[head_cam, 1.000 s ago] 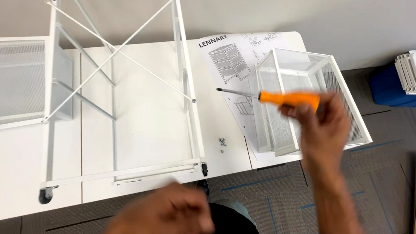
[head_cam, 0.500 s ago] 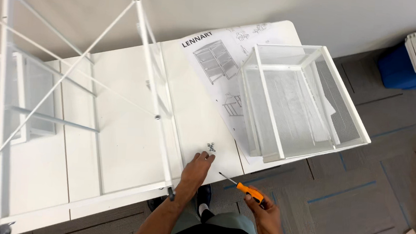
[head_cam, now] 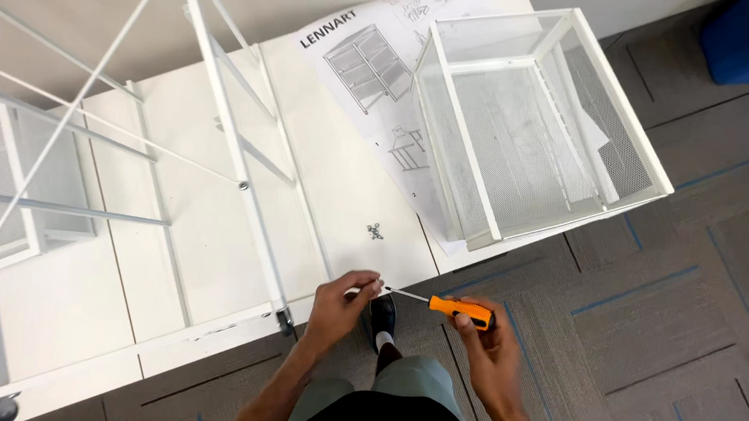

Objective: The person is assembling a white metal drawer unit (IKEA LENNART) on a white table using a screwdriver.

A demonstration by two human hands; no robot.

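Head view: white wire-mesh drawer basket (head_cam: 537, 125) lies tilted on the right end of the white worktop (head_cam: 349, 200), one corner overhanging the edge; its mesh floor and walls hold nothing visible. It rests partly on a printed assembly sheet (head_cam: 370, 59) with line drawings. A small cluster of dark screws (head_cam: 375, 231) lies on the bare worktop just beside the sheet. A white tubular metal frame (head_cam: 221, 127) with diagonal cross-braces occupies the left half of the worktop, and a black caster (head_cam: 3, 406) shows at its lower left corner. The right hand (head_cam: 484, 348) is clenched around the orange handle of a screwdriver (head_cam: 447, 306), held roughly level, shaft pointing left. The left hand (head_cam: 340, 304) has its fingertips pinched at the shaft tip; whether a screw sits in that grip cannot be told. Both hands are positioned just off the near worktop edge, above grey carpet tiles (head_cam: 650, 330) with blue lines.
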